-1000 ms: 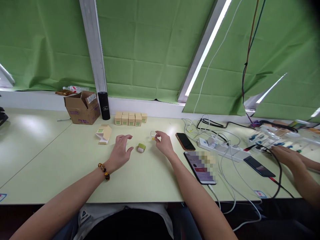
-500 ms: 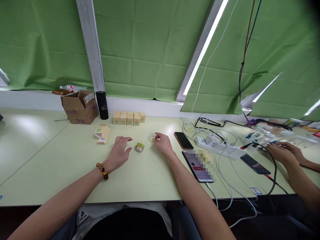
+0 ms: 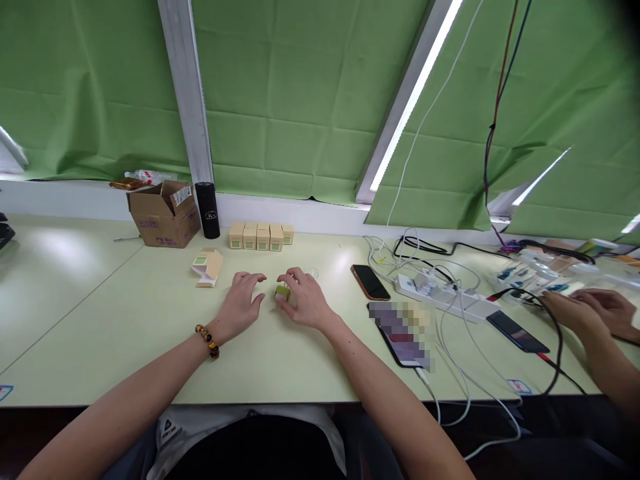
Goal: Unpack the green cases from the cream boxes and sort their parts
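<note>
A small green-and-white case [image 3: 283,292] rests on the table between my hands. My right hand [image 3: 304,298] has its thumb and fingers curved around the case from the right, the thumb covering part of its white end. Behind that hand lies a small clear piece [image 3: 314,273], partly hidden and hard to make out. My left hand [image 3: 242,295], with a beaded bracelet on the wrist, is held just left of the case, thumb and fingers apart and nothing in them. Farther left is an opened small cardboard box [image 3: 207,267] with a green label.
Several small tan boxes [image 3: 263,237] stand in a row at the back, beside a black bottle [image 3: 207,210] and a larger carton [image 3: 164,217]. On the right are two phones, a power strip [image 3: 445,297], tangled cables and another person's hands [image 3: 590,312] near a third phone.
My right hand has let go of the clear piece, leaving it on the table, and has moved left onto the green-and-white case. My left hand has barely moved.
</note>
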`<state>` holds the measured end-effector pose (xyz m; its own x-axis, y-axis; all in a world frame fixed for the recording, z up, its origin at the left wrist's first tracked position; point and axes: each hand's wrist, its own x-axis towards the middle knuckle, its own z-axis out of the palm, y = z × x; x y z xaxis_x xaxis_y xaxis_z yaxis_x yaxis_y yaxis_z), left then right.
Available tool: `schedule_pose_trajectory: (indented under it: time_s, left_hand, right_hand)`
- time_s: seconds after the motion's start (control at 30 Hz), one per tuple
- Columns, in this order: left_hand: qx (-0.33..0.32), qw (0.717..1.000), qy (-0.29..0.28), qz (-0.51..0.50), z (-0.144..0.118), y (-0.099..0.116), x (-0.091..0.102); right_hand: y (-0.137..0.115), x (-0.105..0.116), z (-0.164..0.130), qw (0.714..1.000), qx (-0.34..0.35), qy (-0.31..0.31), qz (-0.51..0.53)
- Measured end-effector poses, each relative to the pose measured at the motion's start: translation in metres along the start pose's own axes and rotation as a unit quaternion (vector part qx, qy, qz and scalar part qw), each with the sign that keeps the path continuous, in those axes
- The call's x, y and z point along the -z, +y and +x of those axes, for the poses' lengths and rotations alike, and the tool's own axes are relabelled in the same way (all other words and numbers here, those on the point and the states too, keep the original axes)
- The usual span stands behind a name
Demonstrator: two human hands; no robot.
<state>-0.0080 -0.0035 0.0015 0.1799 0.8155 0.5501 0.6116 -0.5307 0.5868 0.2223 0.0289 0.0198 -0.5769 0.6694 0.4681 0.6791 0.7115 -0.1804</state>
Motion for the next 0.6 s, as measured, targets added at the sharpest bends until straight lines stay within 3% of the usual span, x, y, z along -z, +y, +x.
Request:
schedule_pose_trajectory:
  time_s: [0.13, 0.33, 0.47, 0.6]
  left_hand:
    - [0.003, 0.999, -0.013, 0.034, 0.000, 0.001, 0.001]
    - [0.001, 0.999, -0.017, 0.046, 0.000, 0.004, 0.002]
    - [-0.013, 0.999, -0.003, 0.028, 0.000, 0.006, 0.002]
    - [-0.055, 0.998, 0.003, 0.001, 0.000, 0.008, 0.003]
  right_hand:
    - [-0.002, -0.012, -0.002, 0.998, -0.015, -0.058, -0.004]
    - [0.004, -0.019, -0.003, 0.998, -0.032, -0.051, 0.033]
    - [0.002, -0.016, -0.002, 0.987, -0.017, 0.006, 0.160]
    - [-0.004, -0.016, 0.001, 0.936, -0.017, 0.085, 0.342]
